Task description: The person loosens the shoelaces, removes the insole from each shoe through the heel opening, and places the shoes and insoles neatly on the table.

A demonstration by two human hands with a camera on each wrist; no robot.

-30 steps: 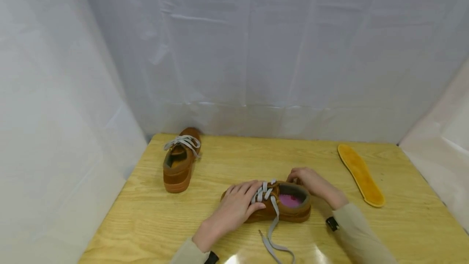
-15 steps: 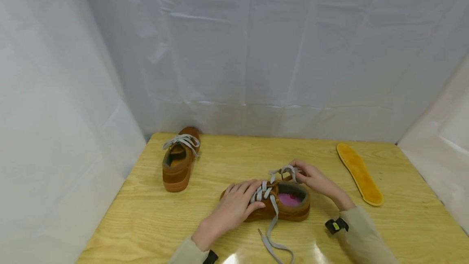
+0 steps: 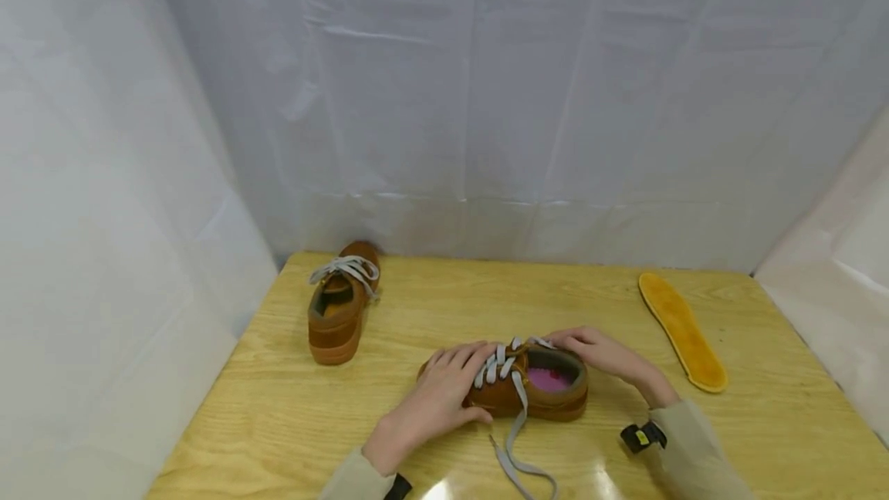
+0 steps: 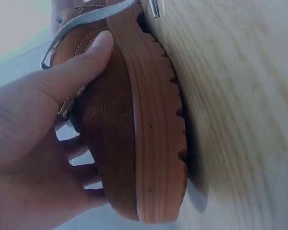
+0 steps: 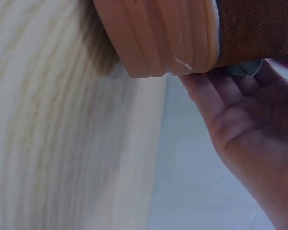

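A brown lace-up shoe point(image 3: 552, 405) with grey laces lies sideways on the table, toe to the left. My left hand point(image 3: 444, 388) grips its toe end. In the left wrist view the thumb point(image 4: 93, 57) presses the near side, and the fingers reach round the far side. At the far side of the collar, my right hand point(image 3: 600, 352) holds the shoe; its fingers are partly hidden behind the heel in the right wrist view. A pink insole point(image 3: 549, 380) shows inside the opening. One loose lace point(image 3: 515, 446) trails onto the table toward me.
A second brown shoe point(image 3: 336, 342), its laces tied in a bow, stands at the back left of the wooden table point(image 3: 278, 430). An orange-yellow insole point(image 3: 684, 330) lies at the right. White sheeting point(image 3: 514, 99) encloses the back and sides.
My right hand lifted the far lace, then lowered it and came down against the far side of the collar. My left thumb slid down the shoe's near side. The shoe stayed in place.
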